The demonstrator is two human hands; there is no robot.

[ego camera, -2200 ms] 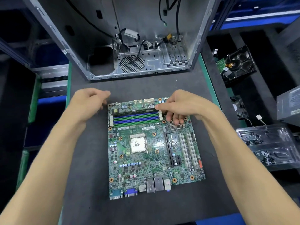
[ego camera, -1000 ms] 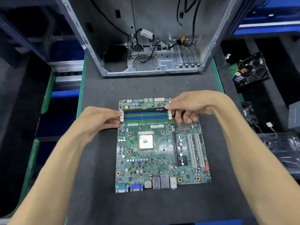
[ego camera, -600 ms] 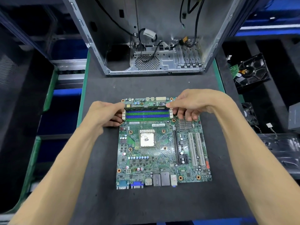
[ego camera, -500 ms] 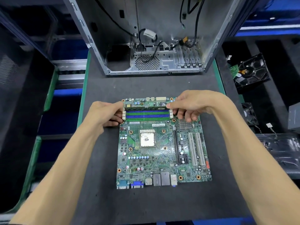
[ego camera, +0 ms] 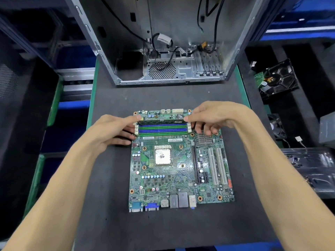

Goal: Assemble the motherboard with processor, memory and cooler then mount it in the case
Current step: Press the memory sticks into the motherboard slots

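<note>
dark felt-like mat (ego camera: 108, 205) under flat green motherboard (ego camera: 181, 171)

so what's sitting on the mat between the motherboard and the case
Nothing: in the head view, only bare dark mat separates the motherboard from the case.

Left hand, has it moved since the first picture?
Yes. The left hand came in from off the motherboard's far left corner to the memory stick's left end, level with the slots.

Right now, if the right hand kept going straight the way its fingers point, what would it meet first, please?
The right hand points leftward along the memory module, whose end its fingers already touch. Going on, it would push that module toward the left hand at the other end, though depth is uncertain.
</note>
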